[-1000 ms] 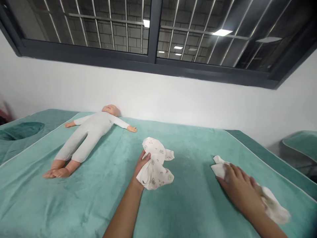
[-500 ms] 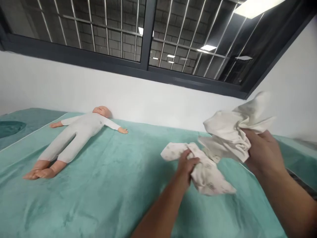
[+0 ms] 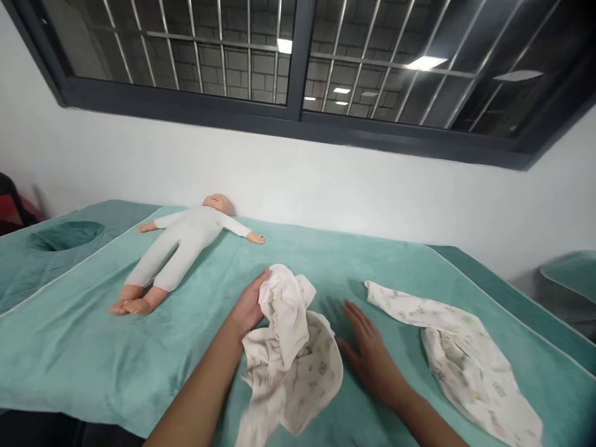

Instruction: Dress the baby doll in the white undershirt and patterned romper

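My left hand (image 3: 251,304) is closed on the upper edge of a crumpled baby garment (image 3: 298,347). White inner fabric shows on it, along with a part printed in small figures; its lower end is blurred. Just right of this bundle, my right hand (image 3: 370,360) holds nothing, its fingers stretched out low over the green cover. Farther right lies a second printed baby garment (image 3: 479,366), one sleeve-like part reaching toward the wall and its middle bunched up. A baby doll (image 3: 186,239) in a white bodysuit lies on its back at left, arms spread.
A green plush cover (image 3: 209,366) spreads over the bed-like surface, with a round dark hollow (image 3: 67,236) at its left. Behind stands a white wall (image 3: 298,186) under a barred window (image 3: 298,118). A dark and red object (image 3: 13,205) is at the far left edge.
Both hands held cloth before; now only my left does, and my right hand is empty with its fingers spread. A printed garment now lies at right. The view has shifted to the right.
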Motion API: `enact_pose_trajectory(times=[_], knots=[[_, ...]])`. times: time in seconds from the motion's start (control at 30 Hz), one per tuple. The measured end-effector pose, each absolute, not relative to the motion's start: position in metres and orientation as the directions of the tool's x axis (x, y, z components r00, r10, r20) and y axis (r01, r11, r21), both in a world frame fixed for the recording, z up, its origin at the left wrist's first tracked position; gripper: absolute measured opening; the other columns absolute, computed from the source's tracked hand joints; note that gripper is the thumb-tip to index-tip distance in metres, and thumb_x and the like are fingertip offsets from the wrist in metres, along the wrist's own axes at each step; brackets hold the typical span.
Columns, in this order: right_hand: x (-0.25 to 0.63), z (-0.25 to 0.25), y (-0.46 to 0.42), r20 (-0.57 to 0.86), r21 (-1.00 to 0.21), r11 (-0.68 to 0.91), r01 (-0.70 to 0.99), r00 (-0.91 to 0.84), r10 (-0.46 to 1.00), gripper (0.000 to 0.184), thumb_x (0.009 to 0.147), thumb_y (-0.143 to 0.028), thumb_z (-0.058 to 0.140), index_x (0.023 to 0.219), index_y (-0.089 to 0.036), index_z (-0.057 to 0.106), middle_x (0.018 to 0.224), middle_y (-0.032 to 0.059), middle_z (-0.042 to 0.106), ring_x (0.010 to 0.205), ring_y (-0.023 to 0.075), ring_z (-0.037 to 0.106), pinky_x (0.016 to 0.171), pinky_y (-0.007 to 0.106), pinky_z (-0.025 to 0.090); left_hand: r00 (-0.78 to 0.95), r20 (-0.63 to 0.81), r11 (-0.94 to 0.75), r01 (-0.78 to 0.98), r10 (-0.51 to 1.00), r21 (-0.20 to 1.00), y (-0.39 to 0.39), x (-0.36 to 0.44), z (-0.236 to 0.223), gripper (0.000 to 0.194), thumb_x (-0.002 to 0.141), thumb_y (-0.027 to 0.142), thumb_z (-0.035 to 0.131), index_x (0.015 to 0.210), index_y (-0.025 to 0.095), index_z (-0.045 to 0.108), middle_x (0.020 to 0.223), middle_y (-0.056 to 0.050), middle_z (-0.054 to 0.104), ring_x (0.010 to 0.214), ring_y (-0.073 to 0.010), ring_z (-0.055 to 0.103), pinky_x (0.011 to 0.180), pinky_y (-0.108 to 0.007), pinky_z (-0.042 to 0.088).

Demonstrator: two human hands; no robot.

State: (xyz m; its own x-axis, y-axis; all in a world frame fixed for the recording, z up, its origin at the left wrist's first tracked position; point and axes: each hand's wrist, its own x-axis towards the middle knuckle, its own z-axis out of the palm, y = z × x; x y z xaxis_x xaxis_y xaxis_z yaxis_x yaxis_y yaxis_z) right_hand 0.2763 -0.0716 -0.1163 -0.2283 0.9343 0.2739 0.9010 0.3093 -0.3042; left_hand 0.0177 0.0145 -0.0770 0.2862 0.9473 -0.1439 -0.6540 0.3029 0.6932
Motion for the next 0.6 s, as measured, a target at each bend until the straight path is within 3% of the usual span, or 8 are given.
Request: enact_pose_trajectory(times=[0.1,0.2,0.27,0.33,0.47,0.6], knots=[[0.327,-0.118,-0.042,0.296,-0.257,0.256,0.932,-0.176,0.939,0.055,0.091,-0.044,0.047,0.141,-0.023,0.041,0.149,0.0126,0.043,0.139,0.0296,0.036,0.112,0.052,0.031,0.323,-0.104,0.299,-0.643,0.941,0.705,0.026,-0.014,-0.081,0.037,0.073,0.030,0.076,0.104,0.014,0.067,0.101,-0.010,0.072,0.091,-0.0246,0.068,0.082,-0.033,0.052],[0.376,-0.109,-0.014,0.295,-0.262,0.068,0.963,0.012,0.955,0.049,0.088,-0.042,0.046,0.127,-0.013,0.054,0.139,0.0189,0.052,0.133,0.0328,0.044,0.110,0.051,0.034,0.308,-0.117,0.281,-0.569,0.944,0.773,0.026,-0.019,-0.084,0.035,0.067,0.025,0.080,0.097,0.012,0.068,0.089,-0.009,0.073,0.076,-0.0205,0.067,0.073,-0.029,0.051],[0.383,-0.100,-0.010,0.261,-0.298,-0.075,0.952,0.157,0.952,0.050,0.086,-0.044,0.046,0.122,-0.010,0.057,0.133,0.0216,0.056,0.129,0.0354,0.048,0.109,0.052,0.035,0.275,-0.131,0.269,-0.559,0.953,0.784,0.023,-0.017,-0.084,0.031,0.065,0.025,0.081,0.090,0.011,0.068,0.080,-0.007,0.071,0.069,-0.0176,0.065,0.068,-0.026,0.050],[0.361,-0.088,-0.022,0.203,-0.391,-0.112,0.914,0.204,0.958,0.053,0.086,-0.049,0.046,0.123,-0.013,0.056,0.131,0.0197,0.057,0.124,0.0349,0.052,0.106,0.050,0.038,0.217,-0.134,0.241,-0.599,0.967,0.764,0.021,-0.014,-0.084,0.028,0.064,0.024,0.080,0.086,0.012,0.068,0.075,-0.005,0.070,0.065,-0.0164,0.064,0.065,-0.025,0.049],[0.258,-0.065,-0.063,0.039,-0.646,0.029,0.762,-0.005,0.999,0.042,0.088,-0.053,0.048,0.120,-0.027,0.057,0.126,0.0090,0.062,0.115,0.0286,0.059,0.092,0.042,0.049,0.136,-0.127,0.185,-0.637,0.982,0.749,0.016,-0.011,-0.076,0.024,0.061,0.019,0.075,0.083,0.012,0.068,0.073,-0.004,0.070,0.064,-0.0174,0.064,0.063,-0.026,0.048],[0.185,-0.052,-0.069,0.026,-0.717,0.189,0.671,-0.246,0.969,0.041,0.081,-0.042,0.063,0.119,-0.027,0.057,0.118,0.0069,0.063,0.107,0.0261,0.059,0.086,0.037,0.047,0.119,-0.024,0.093,-0.616,0.993,0.782,0.007,-0.013,-0.040,0.024,0.064,0.018,0.069,0.087,0.012,0.067,0.098,-0.011,0.074,0.073,-0.0211,0.066,0.066,-0.029,0.049]])
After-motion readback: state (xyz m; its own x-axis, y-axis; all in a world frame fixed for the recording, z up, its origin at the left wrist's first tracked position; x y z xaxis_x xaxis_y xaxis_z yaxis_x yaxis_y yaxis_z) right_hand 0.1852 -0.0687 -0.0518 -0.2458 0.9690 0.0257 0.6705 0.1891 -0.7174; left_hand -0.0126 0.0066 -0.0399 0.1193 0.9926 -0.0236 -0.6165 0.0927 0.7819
